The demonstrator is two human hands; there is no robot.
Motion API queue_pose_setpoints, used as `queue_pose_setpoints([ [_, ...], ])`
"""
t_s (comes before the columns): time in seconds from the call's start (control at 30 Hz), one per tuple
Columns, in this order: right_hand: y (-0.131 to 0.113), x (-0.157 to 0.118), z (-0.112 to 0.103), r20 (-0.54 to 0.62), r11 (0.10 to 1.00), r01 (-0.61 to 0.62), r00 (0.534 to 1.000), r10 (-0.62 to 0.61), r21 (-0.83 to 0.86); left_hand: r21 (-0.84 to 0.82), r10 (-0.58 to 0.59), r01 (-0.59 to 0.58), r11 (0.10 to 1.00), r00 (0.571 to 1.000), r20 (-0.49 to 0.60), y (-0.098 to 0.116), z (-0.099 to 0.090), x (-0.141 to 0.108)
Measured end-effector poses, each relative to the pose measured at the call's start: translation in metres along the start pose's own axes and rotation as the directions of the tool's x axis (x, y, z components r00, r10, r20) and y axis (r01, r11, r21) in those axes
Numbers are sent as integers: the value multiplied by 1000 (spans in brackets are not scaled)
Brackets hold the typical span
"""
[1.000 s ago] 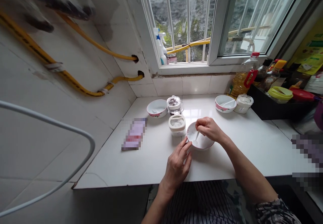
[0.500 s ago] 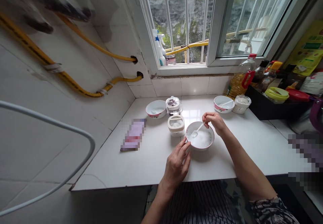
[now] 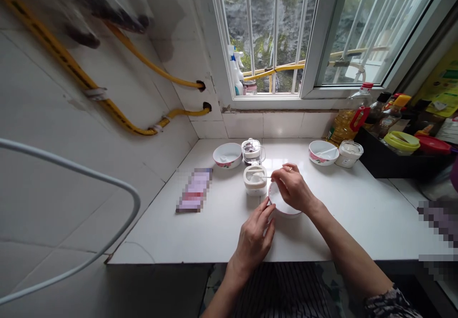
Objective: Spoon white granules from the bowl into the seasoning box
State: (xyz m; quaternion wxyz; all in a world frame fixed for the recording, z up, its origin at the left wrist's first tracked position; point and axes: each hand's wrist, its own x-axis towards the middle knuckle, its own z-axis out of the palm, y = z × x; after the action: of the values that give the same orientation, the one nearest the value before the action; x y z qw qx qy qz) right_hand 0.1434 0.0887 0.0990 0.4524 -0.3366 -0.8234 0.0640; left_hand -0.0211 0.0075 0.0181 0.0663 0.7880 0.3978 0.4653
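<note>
My right hand (image 3: 293, 186) pinches the handle of a small white spoon (image 3: 265, 178). The spoon's bowl end is over or inside the mouth of a small white seasoning jar (image 3: 255, 187), whose clear lid stands raised behind it. Below that hand sits a white bowl (image 3: 281, 203) with a pinkish rim and white grains inside, partly covered from sight by the hand. At the bowl's left edge, my left hand (image 3: 253, 234) grips the rim with its fingertips.
Behind the jar stand a flowered bowl (image 3: 227, 156) and another jar with a clear lid (image 3: 251, 151). Back right are a second flowered bowl (image 3: 322, 154), a white jar (image 3: 348, 154), an oil bottle (image 3: 348, 117) and a black box (image 3: 379, 158). A blurred purple packet (image 3: 195, 191) lies left.
My right hand has carried the spoon leftward from the bowl to the seasoning jar. The left hand stays at the bowl's rim. The whole view has shifted slightly.
</note>
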Motion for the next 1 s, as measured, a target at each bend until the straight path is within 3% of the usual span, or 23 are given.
queue_pose_setpoints([
  [0.07, -1, -1, -1, 51, 986, 118, 992, -112, -116, -1, 1, -1, 1000, 1000, 5, 0, 0, 0],
  [0.17, -2, -1, -4, -17, 984, 119, 992, -122, -129, 2, -11, 11, 1000, 1000, 17, 1, -1, 1],
  [0.37, -2, -2, -16, -182, 989, -140, 972, 148, 54, 11, -7, 7, 1000, 1000, 14, 1, -1, 1],
  [0.47, 3, -2, -31, -200, 989, -145, 969, 144, 8, 12, -4, 4, 1000, 1000, 16, 2, -1, 1],
  [0.6, 9, -1, -47, -104, 996, -48, 994, 41, -69, 7, -10, 10, 1000, 1000, 20, 2, -1, 1],
  [0.8, 7, -2, -39, 216, 993, -107, 970, 116, -51, 4, -13, 13, 1000, 1000, 27, 1, -1, -1],
  [1.0, 11, -2, -38, 170, 974, -224, 959, 225, -24, 8, -6, 6, 1000, 1000, 19, 0, -1, -1],
])
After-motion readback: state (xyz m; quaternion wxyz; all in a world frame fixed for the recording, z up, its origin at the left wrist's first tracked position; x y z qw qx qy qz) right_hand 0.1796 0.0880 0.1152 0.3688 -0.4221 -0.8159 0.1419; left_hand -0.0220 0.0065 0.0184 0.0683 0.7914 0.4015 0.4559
